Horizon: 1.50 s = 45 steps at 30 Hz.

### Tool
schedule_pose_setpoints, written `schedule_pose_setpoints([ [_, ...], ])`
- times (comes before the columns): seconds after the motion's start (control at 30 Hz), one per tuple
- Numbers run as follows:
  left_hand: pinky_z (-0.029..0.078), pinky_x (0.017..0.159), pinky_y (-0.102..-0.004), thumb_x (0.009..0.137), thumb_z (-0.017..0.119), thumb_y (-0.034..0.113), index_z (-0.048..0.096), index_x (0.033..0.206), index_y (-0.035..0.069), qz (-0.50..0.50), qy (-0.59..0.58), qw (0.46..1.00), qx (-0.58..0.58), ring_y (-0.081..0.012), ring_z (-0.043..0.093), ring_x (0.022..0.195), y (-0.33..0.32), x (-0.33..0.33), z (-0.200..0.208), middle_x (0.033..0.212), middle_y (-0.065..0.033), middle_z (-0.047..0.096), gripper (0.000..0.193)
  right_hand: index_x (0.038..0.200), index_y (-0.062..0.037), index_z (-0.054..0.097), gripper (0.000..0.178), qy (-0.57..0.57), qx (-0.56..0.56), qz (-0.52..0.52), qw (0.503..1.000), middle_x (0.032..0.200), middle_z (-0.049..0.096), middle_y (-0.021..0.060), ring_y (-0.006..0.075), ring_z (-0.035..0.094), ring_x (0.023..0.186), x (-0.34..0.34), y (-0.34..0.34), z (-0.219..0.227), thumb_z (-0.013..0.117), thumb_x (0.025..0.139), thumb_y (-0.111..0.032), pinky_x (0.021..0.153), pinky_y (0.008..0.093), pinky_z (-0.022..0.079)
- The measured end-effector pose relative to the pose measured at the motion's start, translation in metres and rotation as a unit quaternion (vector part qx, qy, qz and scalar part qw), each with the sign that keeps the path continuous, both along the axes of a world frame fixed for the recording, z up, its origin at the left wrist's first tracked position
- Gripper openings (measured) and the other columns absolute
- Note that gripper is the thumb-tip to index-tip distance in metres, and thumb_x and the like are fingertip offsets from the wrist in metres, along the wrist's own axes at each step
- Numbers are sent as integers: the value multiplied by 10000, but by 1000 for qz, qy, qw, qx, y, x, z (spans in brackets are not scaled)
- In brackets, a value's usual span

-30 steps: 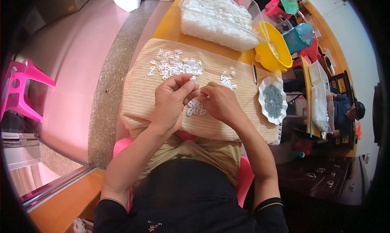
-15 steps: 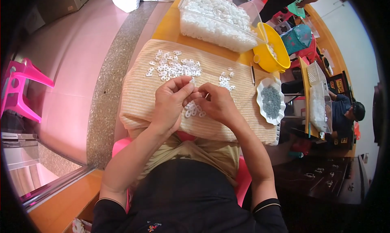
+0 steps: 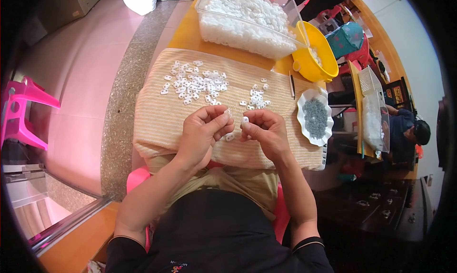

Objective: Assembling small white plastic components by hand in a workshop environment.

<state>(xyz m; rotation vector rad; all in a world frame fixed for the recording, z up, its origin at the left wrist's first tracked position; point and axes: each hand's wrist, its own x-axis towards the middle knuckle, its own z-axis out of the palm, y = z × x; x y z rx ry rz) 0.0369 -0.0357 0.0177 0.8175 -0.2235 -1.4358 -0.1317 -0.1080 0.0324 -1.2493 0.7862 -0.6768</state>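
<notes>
Over the near part of a striped beige towel (image 3: pixel 157 102), my left hand (image 3: pixel 202 130) pinches a small white plastic piece (image 3: pixel 227 112) between thumb and forefinger. Just to its right, my right hand (image 3: pixel 267 132) has another small white piece (image 3: pixel 245 120) between thumb and fingertips. The hands are a short way apart. Beyond them a large loose group of white two-holed pieces (image 3: pixel 195 82) lies at the left, and a smaller group (image 3: pixel 257 99) at the right. A few more pieces (image 3: pixel 229 137) lie close under the hands, partly hidden by my fingers.
A clear bin (image 3: pixel 252 40) full of white pieces stands at the back, beside a yellow bowl (image 3: pixel 316 75). At the right are a scalloped white dish (image 3: pixel 303 130) of tiny grey parts and a dark pen-like tool (image 3: pixel 292 85). Another person (image 3: pixel 404 128) sits far right.
My hands have moved apart from each other, the right one going right, and a white piece now shows in its fingertips. The view has shifted slightly.
</notes>
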Motion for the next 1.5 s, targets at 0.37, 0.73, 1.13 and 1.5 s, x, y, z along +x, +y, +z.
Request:
schedule_pose_setpoints([
  [0.37, 566, 745, -250, 874, 614, 10, 581, 1053, 4, -28, 17, 999, 23, -137, 640, 819, 3, -7, -2, 907, -60, 618, 182, 1136, 12, 600, 270, -150, 208, -23, 966, 920, 631, 100, 148, 615, 749, -15, 0, -7, 603, 872, -43, 640, 299, 570],
  [0.73, 560, 748, -256, 874, 627, 32, 597, 1029, 1, -35, 22, 999, 13, -132, 637, 825, 4, -6, -1, 910, -57, 629, 161, 1159, 14, 589, 285, -173, 259, -46, 949, 938, 612, 96, 149, 599, 746, -14, 3, -11, 584, 885, -61, 647, 313, 576],
  [1.13, 572, 726, -257, 875, 617, 21, 591, 1031, 5, -68, 38, 997, 2, -142, 649, 784, 5, -7, 1, 882, -82, 645, 159, 1171, 7, 583, 287, -157, 156, -31, 975, 952, 648, 117, 187, 644, 763, -6, 11, -22, 598, 889, -38, 661, 329, 581],
  [1.5, 575, 710, -267, 883, 603, 21, 595, 1026, -3, -66, 38, 997, 12, -150, 658, 760, 4, -9, -3, 878, -92, 655, 145, 1188, 60, 545, 328, -115, 146, -36, 982, 929, 643, 120, 183, 640, 802, -2, 16, -17, 619, 883, -36, 707, 308, 556],
])
